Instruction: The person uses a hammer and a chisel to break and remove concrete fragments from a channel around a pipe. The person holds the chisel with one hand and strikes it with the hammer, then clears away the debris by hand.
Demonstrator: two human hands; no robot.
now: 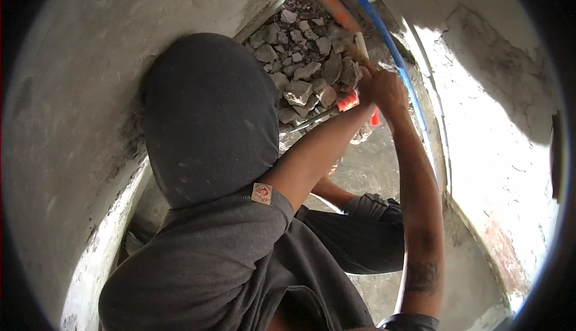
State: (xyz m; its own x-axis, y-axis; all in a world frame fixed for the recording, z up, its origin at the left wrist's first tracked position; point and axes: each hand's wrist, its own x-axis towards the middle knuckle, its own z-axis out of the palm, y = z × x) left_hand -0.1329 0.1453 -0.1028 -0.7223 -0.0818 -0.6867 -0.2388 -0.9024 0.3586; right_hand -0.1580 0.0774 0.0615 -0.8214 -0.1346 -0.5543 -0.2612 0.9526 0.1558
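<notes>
My hands meet in front of a heap of broken concrete (300, 91). My right hand (390, 93) is closed round a blurred brown stick-like handle (363, 61), which points up and left over the rubble. My left hand (365, 90) presses against the right one, its fingers closed on the same handle and partly hidden; the tool's far end is unclear. Close to my left wrist lies a tool with a red grip (347, 101) and a thin metal rod (313, 120). A short red piece (375, 117) shows just below my hands. A pale cylinder (361, 44) stands above them.
Rough plastered walls close in on the left (78, 109) and right (492, 151). A blue pipe (384, 28) curves along the right wall, beside a blurred orange length (331, 4). My raised left knee (210, 121) fills the middle left. Beneath me is a concrete floor (372, 169).
</notes>
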